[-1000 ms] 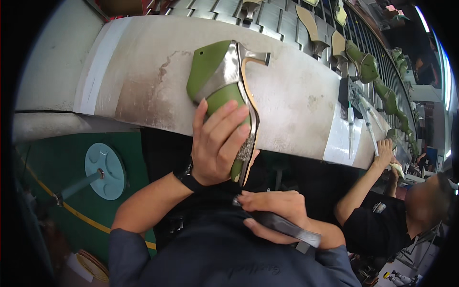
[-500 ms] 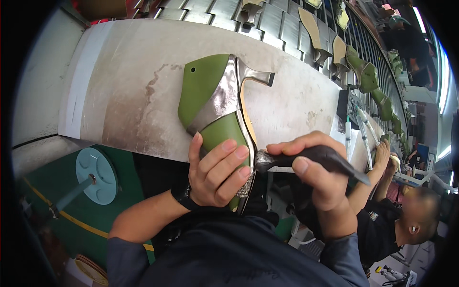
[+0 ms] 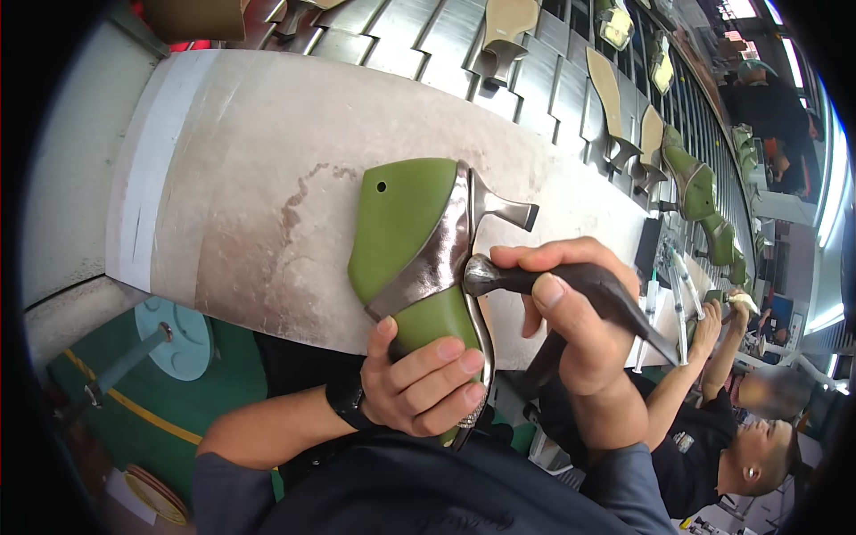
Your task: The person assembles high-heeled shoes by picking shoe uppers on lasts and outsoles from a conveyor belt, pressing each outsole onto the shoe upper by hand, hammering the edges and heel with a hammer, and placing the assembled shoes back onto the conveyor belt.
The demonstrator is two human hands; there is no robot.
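Note:
A silver high-heeled shoe [image 3: 437,254] sits on a green shoe last [image 3: 406,218], tilted on its side with its heel to the right. Around its toe end, my left hand [image 3: 419,383] is closed, fingers wrapped over the green front. My right hand [image 3: 584,330] grips a dark shoemaker's hammer [image 3: 606,294] close to its head. The rounded, shiny hammer face meets the shoe's edge by the silver strap, between heel and toe. Part of the hammer handle is hidden behind my right hand.
A stained pale worktable [image 3: 259,178] lies beneath the shoe. Beyond it, a metal slat conveyor [image 3: 392,45] carries heeled soles [image 3: 604,89] and green lasts [image 3: 691,183]. Syringes [image 3: 682,294] lie at the right, near a co-worker [image 3: 687,446]. A blue round stool [image 3: 178,334] stands lower left.
The hammer face has shifted along the shoe's edge from near the toe toward the heel. Shoe, hands and table all appear lower in the picture. Both grips stay the same.

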